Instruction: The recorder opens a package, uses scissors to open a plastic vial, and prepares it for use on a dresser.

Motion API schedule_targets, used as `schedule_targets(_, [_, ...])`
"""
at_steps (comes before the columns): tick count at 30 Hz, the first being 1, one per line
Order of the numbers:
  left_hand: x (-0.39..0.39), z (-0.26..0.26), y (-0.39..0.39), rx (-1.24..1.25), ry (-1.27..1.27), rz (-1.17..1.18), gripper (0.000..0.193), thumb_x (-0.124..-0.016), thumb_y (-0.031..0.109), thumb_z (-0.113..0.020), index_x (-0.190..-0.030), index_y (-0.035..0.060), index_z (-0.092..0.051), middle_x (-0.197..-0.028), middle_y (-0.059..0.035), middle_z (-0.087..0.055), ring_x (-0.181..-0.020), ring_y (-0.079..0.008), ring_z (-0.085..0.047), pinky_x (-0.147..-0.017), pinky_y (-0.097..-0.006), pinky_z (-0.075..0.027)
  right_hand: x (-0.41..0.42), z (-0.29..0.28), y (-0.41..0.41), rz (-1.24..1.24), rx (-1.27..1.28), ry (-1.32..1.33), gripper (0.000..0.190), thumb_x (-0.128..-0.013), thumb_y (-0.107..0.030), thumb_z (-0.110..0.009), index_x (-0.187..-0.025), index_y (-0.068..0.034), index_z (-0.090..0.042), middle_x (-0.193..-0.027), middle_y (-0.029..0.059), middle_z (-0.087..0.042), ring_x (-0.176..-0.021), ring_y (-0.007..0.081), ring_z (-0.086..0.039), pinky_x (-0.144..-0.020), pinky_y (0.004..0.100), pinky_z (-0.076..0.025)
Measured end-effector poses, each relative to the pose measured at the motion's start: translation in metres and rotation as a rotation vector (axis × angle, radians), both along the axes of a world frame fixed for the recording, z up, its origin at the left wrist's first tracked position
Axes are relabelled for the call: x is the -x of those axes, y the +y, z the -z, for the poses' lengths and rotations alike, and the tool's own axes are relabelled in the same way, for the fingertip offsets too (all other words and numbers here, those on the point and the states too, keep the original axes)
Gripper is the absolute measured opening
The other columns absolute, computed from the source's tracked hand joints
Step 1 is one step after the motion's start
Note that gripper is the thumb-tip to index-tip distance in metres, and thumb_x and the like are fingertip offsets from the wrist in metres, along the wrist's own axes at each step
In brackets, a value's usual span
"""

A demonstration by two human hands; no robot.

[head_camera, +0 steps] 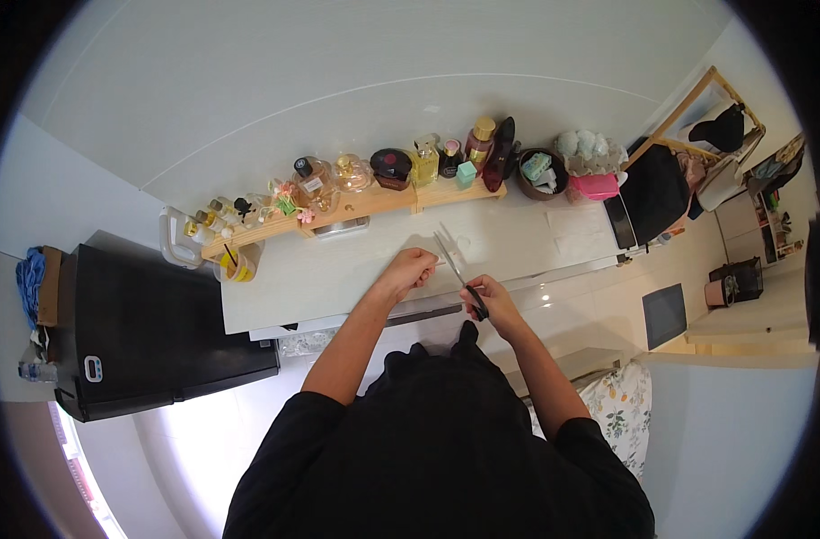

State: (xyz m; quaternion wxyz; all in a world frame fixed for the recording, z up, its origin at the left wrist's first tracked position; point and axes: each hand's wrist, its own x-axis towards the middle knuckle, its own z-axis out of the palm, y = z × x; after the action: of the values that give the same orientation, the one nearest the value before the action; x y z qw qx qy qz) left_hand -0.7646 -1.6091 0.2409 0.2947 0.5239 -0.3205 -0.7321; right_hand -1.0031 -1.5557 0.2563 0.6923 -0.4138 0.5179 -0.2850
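Over the front part of a white tabletop (302, 290), my right hand (492, 303) grips a pair of scissors (454, 268) by the black handles. The long metal blades point away from me and look slightly parted. Just left of them, my left hand (411, 271) has its fingers curled and pinches a small whitish piece (441, 261), too small to name. A small pale thing (462, 241) lies on the tabletop beyond the blades. Farther right on the table is a thin white sheet (576, 230).
A wooden riser (359, 204) along the wall bears several perfume bottles (312, 180). A yellow and clear cup (238, 264) stands at the left end. To the right are a dark round bowl (542, 192), an egg carton (589, 162) and a black bag (654, 195). A black refrigerator (161, 330) is at left.
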Motion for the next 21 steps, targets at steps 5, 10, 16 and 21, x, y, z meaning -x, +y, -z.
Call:
schedule_targets(5, [-0.01, -0.016, 0.023, 0.089, 0.06, -0.024, 0.024, -0.1, 0.021, -0.065, -0.118, 0.005, -0.064, -0.095, -0.0008, -0.064, -0.084, -0.0093, -0.057, -0.073, -0.0246, -0.045, 0.03, 0.001, -0.014, -0.032, 0.489, 0.617, 0.04, -0.087, -0.024, -0.08, -0.114, -0.003, -0.057, -0.083, 0.0111, -0.067, -0.072, 0.0265, -0.065, -0.066, 0.0389, -0.052])
schedule_targets(10, [-0.021, -0.031, 0.042, 0.093, 0.473, 0.057, 0.022, -0.104, 0.016, -0.059, -0.124, 0.0067, -0.061, -0.114, -0.0046, -0.066, -0.097, -0.0112, -0.058, -0.083, -0.028, -0.045, 0.057, 0.0, -0.042, -0.173, 0.836, 1.037, 0.05, -0.081, -0.013, -0.078, -0.125, -0.005, -0.056, -0.111, 0.0181, -0.064, -0.105, 0.0383, -0.062, -0.09, 0.0488, -0.049])
schedule_targets(16, [-0.017, -0.066, 0.067, 0.211, 0.619, 0.071, 0.036, -0.107, 0.015, -0.055, -0.141, 0.0023, -0.053, -0.128, -0.0075, -0.063, -0.107, -0.0128, -0.056, -0.087, -0.0295, -0.046, 0.054, 0.011, -0.061, -0.207, 0.879, 1.085, 0.053, -0.08, -0.007, -0.077, -0.128, -0.004, -0.055, -0.118, 0.0185, -0.06, -0.11, 0.0387, -0.06, -0.095, 0.0465, -0.048])
schedule_targets(21, [-0.02, -0.086, 0.073, 0.356, 0.405, 0.076, 0.039, -0.108, 0.018, -0.053, -0.142, -0.0002, -0.054, -0.121, -0.0101, -0.067, -0.094, -0.0133, -0.061, -0.08, -0.028, -0.05, 0.045, 0.012, -0.074, -0.261, 0.876, 1.087, 0.057, -0.082, -0.01, -0.077, -0.133, -0.004, -0.053, -0.123, 0.0189, -0.058, -0.112, 0.038, -0.06, -0.097, 0.0462, -0.051])
